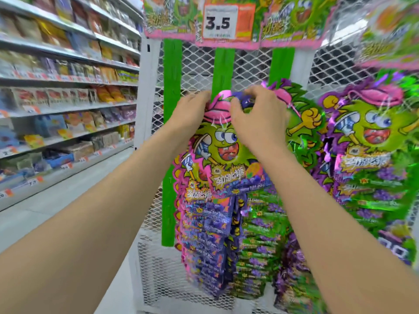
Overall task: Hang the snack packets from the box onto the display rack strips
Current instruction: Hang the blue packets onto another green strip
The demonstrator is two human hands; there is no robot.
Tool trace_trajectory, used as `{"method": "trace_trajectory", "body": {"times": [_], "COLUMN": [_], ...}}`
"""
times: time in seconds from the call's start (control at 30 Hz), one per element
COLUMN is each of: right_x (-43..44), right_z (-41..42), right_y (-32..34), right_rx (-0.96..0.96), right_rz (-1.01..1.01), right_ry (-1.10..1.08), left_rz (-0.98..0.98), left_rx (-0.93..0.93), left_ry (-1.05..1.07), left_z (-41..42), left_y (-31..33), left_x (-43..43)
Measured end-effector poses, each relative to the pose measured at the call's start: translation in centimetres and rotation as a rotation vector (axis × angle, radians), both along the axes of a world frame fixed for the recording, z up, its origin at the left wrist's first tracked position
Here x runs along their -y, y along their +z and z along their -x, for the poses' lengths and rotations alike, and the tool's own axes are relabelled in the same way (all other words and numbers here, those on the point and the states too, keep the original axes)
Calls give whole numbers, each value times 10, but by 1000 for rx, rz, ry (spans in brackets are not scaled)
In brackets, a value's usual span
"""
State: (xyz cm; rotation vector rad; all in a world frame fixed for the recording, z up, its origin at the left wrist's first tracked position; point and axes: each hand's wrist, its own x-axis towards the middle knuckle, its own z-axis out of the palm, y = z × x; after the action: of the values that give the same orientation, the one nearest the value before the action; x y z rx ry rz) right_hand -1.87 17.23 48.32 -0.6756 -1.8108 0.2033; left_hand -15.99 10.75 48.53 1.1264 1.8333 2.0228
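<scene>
Store shelves (68, 53) fill the left of the frame, receding toward the upper centre, and are blurred. They carry rows of packaged goods (106, 94), with orange-and-white price tags (31, 108) along the edges. A blue tray (61, 158) sits low down. Pale grey floor (68, 211) runs along the aisle at lower left.

both hands (226, 114) pinching packet (223, 143), green strip (224, 64)

Bright even light, motion-blurred edges, wide-angle bending
</scene>
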Motion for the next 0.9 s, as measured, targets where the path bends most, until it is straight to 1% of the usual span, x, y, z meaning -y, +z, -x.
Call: {"method": "trace_trajectory", "body": {"times": [0.07,0.13,0.23,0.4,0.5,0.63,0.8,0.9], "right_x": [-3,-8,-13,-13,-13,-19,-13,-10], "right_z": [4,8,16,20,19,19,15,16], "right_y": [8,15,26,32,23,5,1,6], "right_rx": [44,58,46,82,122,195,73,-14], "right_rz": [-10,-5,18,56,98,113,45,39], "right_ry": [-15,-1,34,4,3,15,26,17], "left_rz": [7,20,27,44,77,58,33,40], "left_rx": [109,163,189,244,199,4,-44,26], "left_ry": [-108,-171,-192,-209,-199,-155,-124,-147], "left_z": [4,3,-1,-4,-2,6,3,-4], "left_y": [4,8,12,15,9,-7,-4,7], "left_x": [0,1,1,3,5,9,9,11]}}
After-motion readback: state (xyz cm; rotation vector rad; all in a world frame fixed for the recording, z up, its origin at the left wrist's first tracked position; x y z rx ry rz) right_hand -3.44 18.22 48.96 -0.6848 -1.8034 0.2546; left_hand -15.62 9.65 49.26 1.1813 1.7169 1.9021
